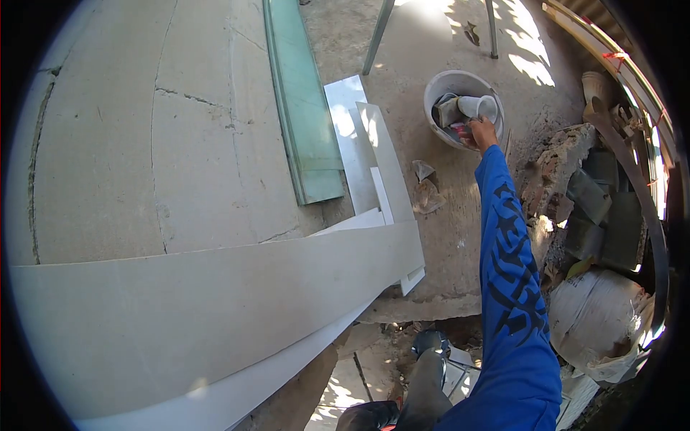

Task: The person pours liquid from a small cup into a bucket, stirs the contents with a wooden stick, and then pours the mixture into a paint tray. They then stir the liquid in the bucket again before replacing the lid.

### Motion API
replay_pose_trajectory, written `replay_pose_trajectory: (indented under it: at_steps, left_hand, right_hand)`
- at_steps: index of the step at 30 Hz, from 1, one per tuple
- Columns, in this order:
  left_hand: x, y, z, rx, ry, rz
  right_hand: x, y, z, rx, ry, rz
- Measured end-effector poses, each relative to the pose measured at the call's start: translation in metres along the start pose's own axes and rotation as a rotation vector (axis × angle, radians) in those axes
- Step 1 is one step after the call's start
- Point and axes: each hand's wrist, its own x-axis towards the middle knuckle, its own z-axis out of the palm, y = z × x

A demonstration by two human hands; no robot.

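Note:
My right hand [480,134], at the end of a blue sleeve with black patterns, reaches into a round whitish bucket [433,85]. Its fingers are bent near something red, and what they hold, if anything, is too small to make out. Beside the fingers a white cup [477,107] lies tilted among other items, with a greyish block-like piece [449,112] to its left. My left hand does not show.
Long pale boards [215,309] cross the lower left. Greenish glass panes [305,108] lie on the concrete surface, beside white strips [350,122]. Crumpled plastic [428,196] lies below the bucket. Broken masonry [564,161] and a white sack [600,316] are at right.

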Motion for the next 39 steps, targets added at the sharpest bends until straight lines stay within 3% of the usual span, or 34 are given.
replay_pose_trajectory:
  at_steps: [2,3,5,9,11,14,18,22,26,28,29,30,31,32,33,34,35,36,39]
  left_hand:
    - [0.002,0.002,-0.002,-0.001,-0.016,-0.015]
    - [0.004,0.003,-0.005,0.003,-0.018,-0.024]
    - [0.011,0.004,-0.010,0.017,-0.005,-0.038]
    - [0.030,0.004,-0.026,0.041,0.022,-0.062]
    - [0.042,0.005,-0.037,0.049,0.034,-0.075]
    - [0.068,0.006,-0.058,0.067,0.065,-0.083]
    - [0.110,0.008,-0.102,0.098,0.104,-0.078]
    - [0.160,0.015,-0.162,0.141,0.154,-0.065]
    - [0.200,0.026,-0.244,0.188,0.219,-0.065]
    - [0.213,0.032,-0.294,0.213,0.249,-0.072]
    - [0.217,0.035,-0.322,0.226,0.256,-0.077]
    - [0.233,0.049,-0.347,0.237,0.258,-0.082]
    - [0.237,0.059,-0.344,0.111,0.376,-0.290]
    - [0.238,0.057,-0.344,0.170,0.351,-0.201]
    - [0.239,0.051,-0.352,0.137,0.229,-0.156]
    - [0.243,0.066,-0.341,0.018,0.310,-0.231]
    - [0.246,0.049,-0.342,-0.002,0.323,-0.065]
    - [0.247,0.054,-0.336,-0.062,0.388,-0.099]
    - [0.235,0.053,-0.334,0.058,0.316,-0.200]
  right_hand:
    - [-0.011,0.006,-0.004,-0.229,0.190,-0.322]
    - [-0.022,0.007,-0.009,-0.238,0.192,-0.326]
    - [-0.053,0.005,-0.017,-1.003,0.473,-0.844]
    - [-0.125,-0.012,-0.032,-0.975,0.329,-0.990]
    - [-0.160,-0.019,-0.037,-0.944,0.299,-1.213]
    - [-0.211,-0.028,-0.041,-0.791,0.227,-1.382]
    - [-0.299,-0.044,-0.039,-0.707,0.192,-1.447]
    - [-0.383,-0.047,-0.042,-0.680,0.143,-1.468]
    - [-0.461,-0.027,-0.052,-0.552,0.014,-1.318]
    - [-0.496,-0.011,-0.058,-0.228,-0.070,-0.844]
    - [-0.515,-0.005,-0.066,-0.231,-0.075,-0.859]
    - [-0.535,0.002,-0.076,-0.144,-0.102,-0.707]
    - [-0.555,0.012,-0.088,-0.061,-0.127,-0.548]
    - [-0.573,0.024,-0.101,-0.070,-0.127,-0.546]
    - [-0.588,0.035,-0.116,0.116,-0.176,-0.404]
    - [-0.604,0.046,-0.131,0.301,-0.220,-0.258]
    - [-0.622,0.060,-0.146,0.293,-0.211,-0.251]
    - [-0.640,0.069,-0.162,0.356,-0.205,-0.222]
    - [-0.694,0.066,-0.190,0.378,-0.212,-0.267]
